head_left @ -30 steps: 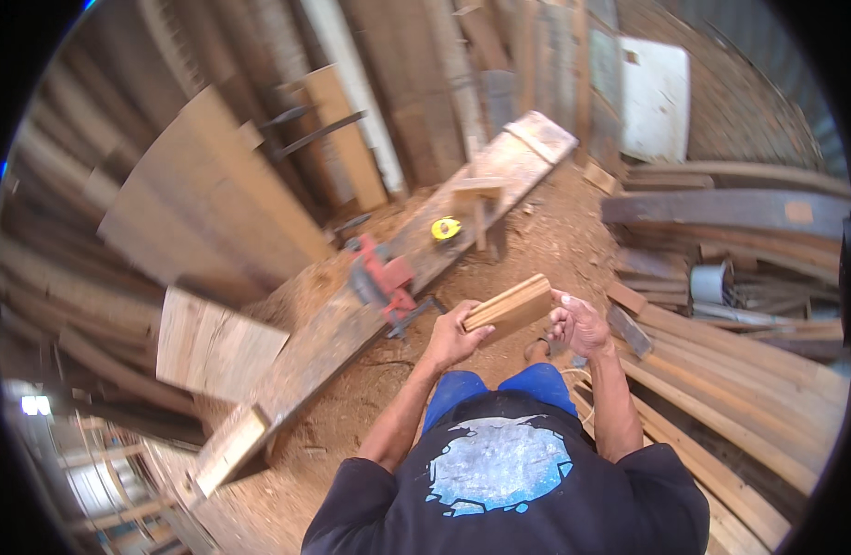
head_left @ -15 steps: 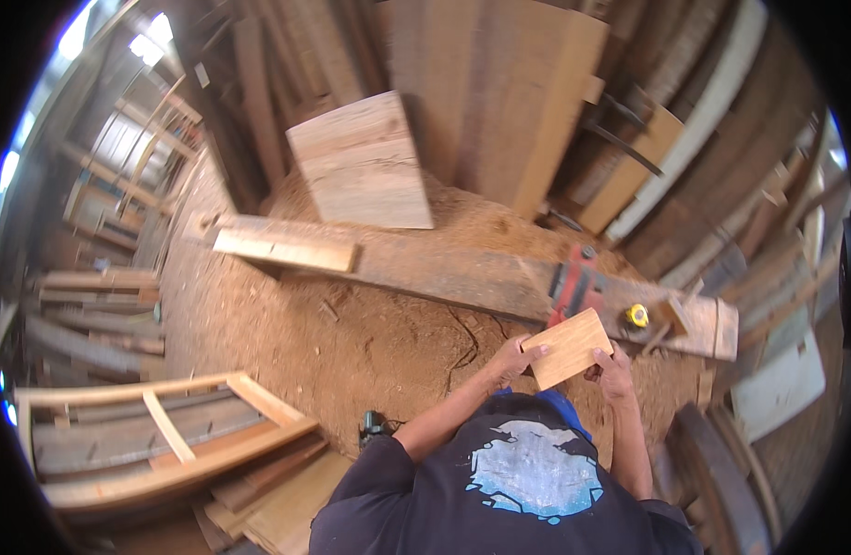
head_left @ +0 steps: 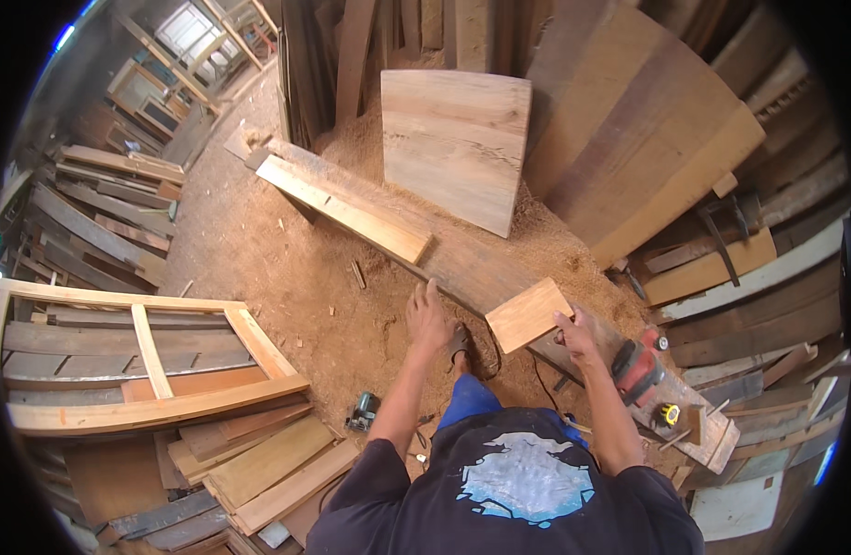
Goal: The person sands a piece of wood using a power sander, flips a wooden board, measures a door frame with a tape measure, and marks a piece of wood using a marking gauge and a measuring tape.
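Note:
My right hand (head_left: 579,337) grips one end of a small rectangular wooden board (head_left: 527,314), its thumb on the top face. That piece is over the long wooden plank (head_left: 472,268); whether they touch I cannot tell. My left hand (head_left: 429,319) is off the piece, fingers stretched out, in front of the plank's near edge. Just beyond it, a pale wooden batten (head_left: 351,211) lies along the plank. To the right of my right hand, a red power tool (head_left: 636,372) rests on the plank, with a yellow tape measure (head_left: 666,415) next to it.
A wide light panel (head_left: 458,139) leans behind the plank, beside tall dark boards (head_left: 629,129). At left, a wooden frame (head_left: 153,351) lies over stacked boards (head_left: 277,462). A dark green power tool (head_left: 363,413) sits on the sawdust-covered floor (head_left: 250,250), near a cord.
My left hand has let go of the small board and moved left, opening. My right hand still holds it, now over the plank. The view has turned, shifting the bench scene.

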Action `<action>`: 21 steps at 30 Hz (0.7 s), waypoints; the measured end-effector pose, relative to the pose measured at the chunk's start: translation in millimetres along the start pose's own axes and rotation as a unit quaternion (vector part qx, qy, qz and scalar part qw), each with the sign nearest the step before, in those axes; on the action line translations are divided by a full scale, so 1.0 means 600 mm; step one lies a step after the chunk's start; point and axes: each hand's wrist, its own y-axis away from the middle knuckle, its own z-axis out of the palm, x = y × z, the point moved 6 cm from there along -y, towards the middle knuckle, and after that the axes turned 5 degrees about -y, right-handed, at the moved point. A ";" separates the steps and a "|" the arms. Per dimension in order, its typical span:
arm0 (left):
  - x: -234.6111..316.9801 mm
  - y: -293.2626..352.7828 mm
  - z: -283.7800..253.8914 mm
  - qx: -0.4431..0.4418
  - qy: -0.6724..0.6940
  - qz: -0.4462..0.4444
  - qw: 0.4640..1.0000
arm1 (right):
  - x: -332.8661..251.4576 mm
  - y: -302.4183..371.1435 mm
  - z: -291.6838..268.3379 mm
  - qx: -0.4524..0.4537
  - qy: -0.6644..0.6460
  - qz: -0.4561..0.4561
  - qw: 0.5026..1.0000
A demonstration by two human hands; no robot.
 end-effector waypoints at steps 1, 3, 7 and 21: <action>-0.035 -0.044 0.013 -0.007 0.008 -0.008 1.000 | 0.002 -0.030 0.030 0.002 0.011 0.006 1.000; -0.087 -0.133 0.068 -0.029 -0.132 0.112 0.984 | 0.017 -0.091 0.093 -0.042 0.074 0.024 0.996; -0.181 -0.273 0.106 -0.053 -0.191 0.186 0.962 | 0.037 -0.175 0.214 -0.033 0.107 0.094 0.989; -0.193 -0.420 0.054 -0.223 -0.195 0.365 0.882 | 0.041 -0.252 0.350 0.005 0.392 0.070 0.917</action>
